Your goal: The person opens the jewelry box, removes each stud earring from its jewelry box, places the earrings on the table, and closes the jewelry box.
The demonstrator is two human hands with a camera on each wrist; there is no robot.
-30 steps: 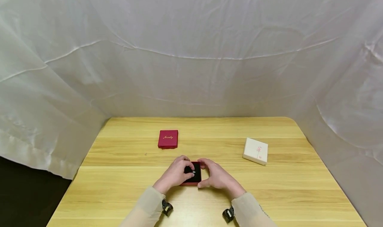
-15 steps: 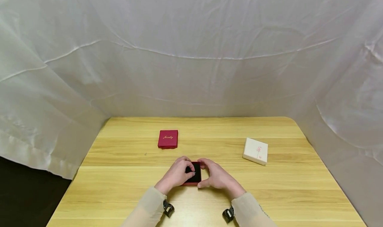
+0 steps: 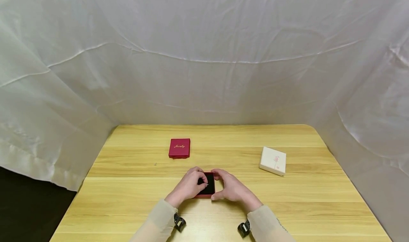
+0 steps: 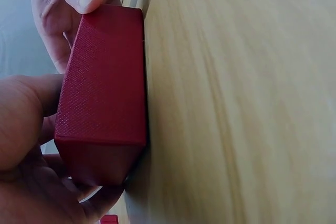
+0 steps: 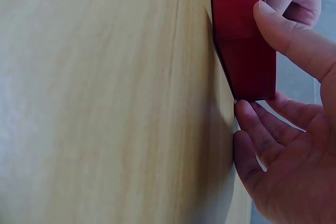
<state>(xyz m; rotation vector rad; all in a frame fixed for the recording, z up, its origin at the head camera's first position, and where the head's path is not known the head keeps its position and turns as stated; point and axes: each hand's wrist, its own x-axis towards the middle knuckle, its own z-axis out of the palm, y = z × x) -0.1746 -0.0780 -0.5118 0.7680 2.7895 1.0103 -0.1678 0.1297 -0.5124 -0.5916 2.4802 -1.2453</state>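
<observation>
A small red jewellery box stands lidless on the table between the hands, with a black insert inside. Over it, my left hand pinches a tiny silver piece of jewellery between thumb and index finger, at the insert's surface. Its shape is mostly hidden by the fingertips. My right hand holds the box from the right, thumb at the near corner and fingers at the far one. Both wrist views show the box's plain red walls, and the right thumb against one of them.
A dark red lid with gold lettering lies farther back on the left. At the right is a white box with pink print. Pale cloth hangs behind the wooden table.
My left thumb and index finger have closed in on the silver piece, which showed its crossed shape a second ago. The right hand and the box have hardly moved.
</observation>
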